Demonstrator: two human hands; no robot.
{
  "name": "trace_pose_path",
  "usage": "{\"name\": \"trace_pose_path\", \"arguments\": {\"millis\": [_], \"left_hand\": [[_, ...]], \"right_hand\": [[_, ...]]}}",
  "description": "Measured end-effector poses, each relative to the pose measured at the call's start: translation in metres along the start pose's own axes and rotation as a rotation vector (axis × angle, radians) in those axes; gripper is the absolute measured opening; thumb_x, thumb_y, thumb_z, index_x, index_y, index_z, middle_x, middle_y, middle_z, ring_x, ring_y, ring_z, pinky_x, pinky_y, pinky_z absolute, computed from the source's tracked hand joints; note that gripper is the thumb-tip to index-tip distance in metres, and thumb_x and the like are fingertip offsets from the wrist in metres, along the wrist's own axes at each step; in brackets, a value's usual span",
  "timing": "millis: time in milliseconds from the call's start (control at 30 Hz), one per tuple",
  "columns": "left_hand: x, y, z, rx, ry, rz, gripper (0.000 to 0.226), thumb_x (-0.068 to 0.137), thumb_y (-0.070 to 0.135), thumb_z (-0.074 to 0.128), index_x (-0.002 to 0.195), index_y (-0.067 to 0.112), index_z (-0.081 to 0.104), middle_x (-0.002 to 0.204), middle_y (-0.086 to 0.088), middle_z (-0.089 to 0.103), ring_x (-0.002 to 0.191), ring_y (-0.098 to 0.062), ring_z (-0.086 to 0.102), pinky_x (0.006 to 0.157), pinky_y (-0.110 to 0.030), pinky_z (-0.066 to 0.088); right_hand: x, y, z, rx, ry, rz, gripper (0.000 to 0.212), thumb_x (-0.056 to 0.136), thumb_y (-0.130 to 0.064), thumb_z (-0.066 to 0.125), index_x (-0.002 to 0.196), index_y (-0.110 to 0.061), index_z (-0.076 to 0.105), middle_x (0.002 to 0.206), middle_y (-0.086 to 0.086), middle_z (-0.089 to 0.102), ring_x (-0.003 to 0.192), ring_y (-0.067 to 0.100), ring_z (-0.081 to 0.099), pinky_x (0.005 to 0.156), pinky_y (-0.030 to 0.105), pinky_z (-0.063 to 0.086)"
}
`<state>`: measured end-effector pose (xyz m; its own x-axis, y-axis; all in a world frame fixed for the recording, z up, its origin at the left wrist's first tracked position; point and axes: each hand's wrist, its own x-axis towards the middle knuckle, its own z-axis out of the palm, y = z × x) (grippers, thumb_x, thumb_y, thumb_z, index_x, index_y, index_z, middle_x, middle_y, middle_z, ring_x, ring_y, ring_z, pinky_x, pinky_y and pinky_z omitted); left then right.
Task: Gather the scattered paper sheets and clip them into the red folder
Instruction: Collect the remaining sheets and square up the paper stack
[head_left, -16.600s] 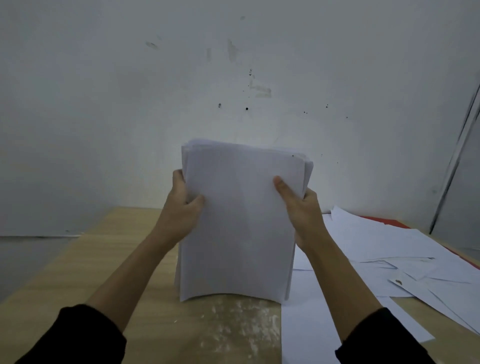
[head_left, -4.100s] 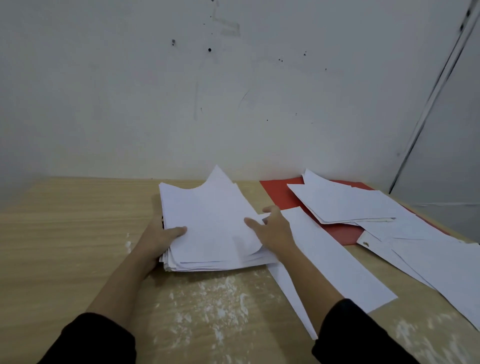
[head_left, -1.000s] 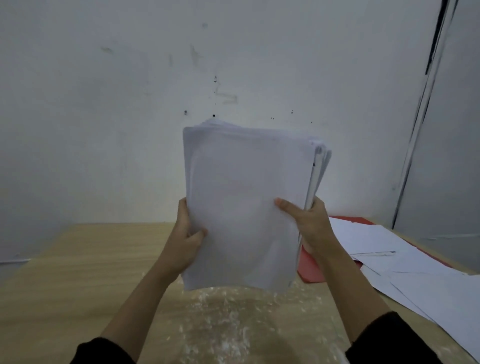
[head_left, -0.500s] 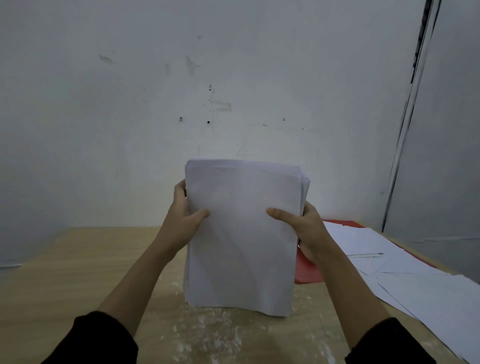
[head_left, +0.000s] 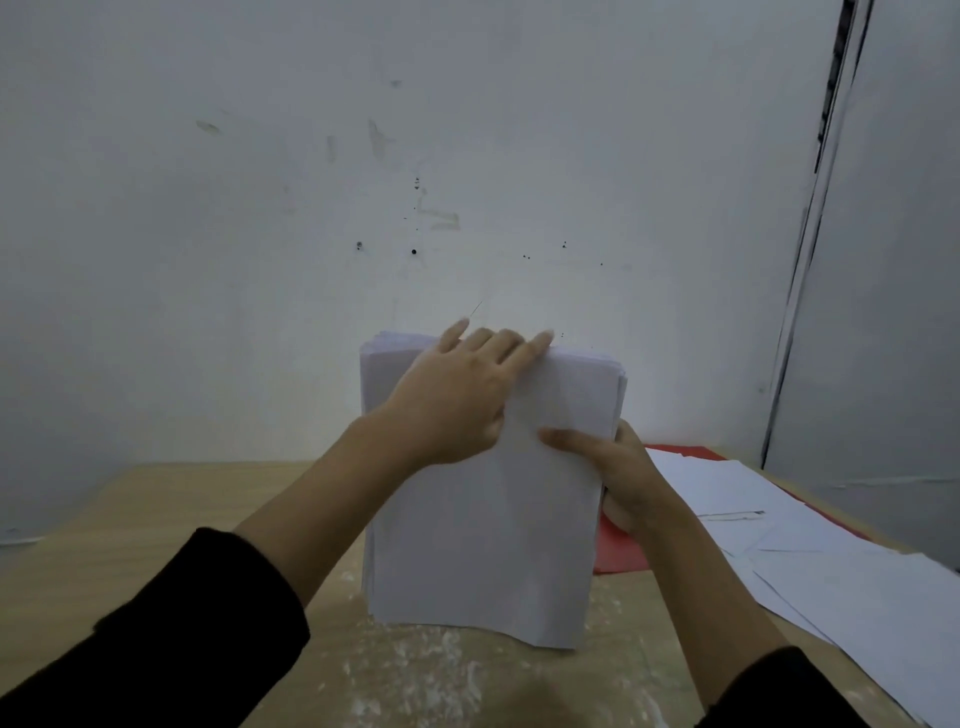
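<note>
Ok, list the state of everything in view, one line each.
paper stack: upright on the table.
left hand: flat on the stack's top edge.
right hand: grips the stack's right edge.
loose sheets: scattered, ungathered.
red folder: lying flat, partly under loose sheets.

the person wears a black long-sleeved top. the left sleeve (head_left: 171, 639) ends in a soft, rounded cuff partway up the forearm; the right sleeve (head_left: 779, 696) shows only its dark cuff at the bottom edge. left hand (head_left: 457, 400) and right hand (head_left: 623, 478) are bare.
</note>
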<state>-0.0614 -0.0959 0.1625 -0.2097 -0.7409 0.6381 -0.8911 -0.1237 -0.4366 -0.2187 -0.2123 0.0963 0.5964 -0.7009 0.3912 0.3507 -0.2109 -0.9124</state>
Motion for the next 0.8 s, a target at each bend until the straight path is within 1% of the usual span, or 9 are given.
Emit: {"name": "trace_pose_path", "arguments": {"millis": [100,167,233,300,367,533,633,700,800], "left_hand": [[-0.007,-0.009,-0.004,0.037,0.158,-0.054,0.082,0.079,0.015,0.052,0.152,0.021,0.015,0.150,-0.004,0.034,0.143,-0.022,0.023,0.117,-0.052,-0.004],[-0.023,-0.024,0.001,-0.124,0.347,-0.264,0.089,0.070,0.017,0.060,0.150,0.013,0.022,0.149,-0.009,0.035,0.141,-0.025,0.026,0.118,-0.051,0.007],[-0.044,-0.032,0.018,-0.584,0.410,-0.578,0.094,0.066,0.025,0.062,0.149,0.009,0.020,0.146,-0.011,0.036,0.134,-0.025,0.034,0.113,-0.044,0.026],[-0.063,-0.027,0.041,-1.122,0.310,-0.808,0.091,0.064,0.027,0.061,0.145,0.012,0.021,0.133,-0.006,0.045,0.124,-0.026,0.044,0.094,-0.038,0.045],[-0.082,-0.014,0.072,-1.415,0.179,-0.898,0.078,0.072,0.018,0.064,0.139,0.015,0.026,0.115,0.006,0.049,0.116,-0.026,0.049,0.073,-0.028,0.047],[-0.109,0.010,0.115,-1.395,0.015,-0.907,0.058,0.085,0.002,0.062,0.134,0.020,0.036,0.127,0.001,0.049,0.111,-0.019,0.049,0.084,-0.033,0.043],[-0.099,0.011,0.112,-1.297,-0.038,-0.859,0.043,0.086,0.000,0.059,0.121,0.018,0.042,0.117,-0.002,0.052,0.103,-0.023,0.054,0.070,-0.027,0.045],[-0.087,0.014,0.107,-1.279,-0.124,-0.805,0.038,0.086,0.005,0.060,0.117,0.019,0.043,0.114,-0.002,0.054,0.098,-0.022,0.056,0.066,-0.026,0.047],[-0.065,0.024,0.102,-1.390,-0.237,-0.811,0.041,0.084,0.006,0.066,0.121,0.012,0.049,0.115,-0.005,0.059,0.100,-0.027,0.061,0.080,-0.045,0.053]], "right_hand": [[0.001,0.002,-0.002,-0.013,-0.001,0.001,0.043,0.056,-0.021,0.085,0.097,-0.014,0.071,0.096,0.009,0.074,0.087,0.029,0.072,0.071,0.041,0.059],[0.002,0.004,-0.005,-0.013,0.004,0.002,0.046,0.054,-0.026,0.088,0.096,-0.016,0.072,0.096,0.008,0.074,0.087,0.028,0.072,0.071,0.040,0.059],[0.000,0.011,-0.007,-0.024,0.019,0.006,0.055,0.048,-0.032,0.092,0.097,-0.015,0.072,0.097,0.007,0.075,0.087,0.027,0.072,0.070,0.039,0.059],[-0.006,0.028,-0.008,-0.031,0.038,0.043,0.059,0.047,-0.028,0.091,0.100,-0.011,0.070,0.096,0.006,0.075,0.085,0.025,0.073,0.066,0.033,0.059],[-0.018,0.053,-0.008,-0.017,0.048,0.119,0.060,0.049,-0.023,0.090,0.103,-0.006,0.069,0.098,0.009,0.075,0.088,0.027,0.072,0.069,0.034,0.058],[-0.040,0.091,-0.010,-0.134,0.129,0.205,0.039,0.070,-0.033,0.081,0.104,-0.018,0.069,0.103,0.000,0.074,0.093,0.019,0.071,0.081,0.035,0.057],[-0.040,0.083,-0.014,-0.181,0.158,0.184,0.024,0.081,-0.021,0.074,0.105,-0.018,0.068,0.103,0.000,0.074,0.093,0.019,0.071,0.083,0.035,0.057],[-0.042,0.071,-0.025,-0.158,0.181,0.225,0.025,0.081,-0.017,0.074,0.104,-0.014,0.068,0.098,0.002,0.075,0.089,0.021,0.072,0.075,0.032,0.058],[-0.052,0.052,-0.052,-0.065,0.198,0.319,0.025,0.078,-0.013,0.075,0.101,-0.008,0.068,0.088,0.003,0.076,0.076,0.021,0.074,0.057,0.025,0.056]]}}
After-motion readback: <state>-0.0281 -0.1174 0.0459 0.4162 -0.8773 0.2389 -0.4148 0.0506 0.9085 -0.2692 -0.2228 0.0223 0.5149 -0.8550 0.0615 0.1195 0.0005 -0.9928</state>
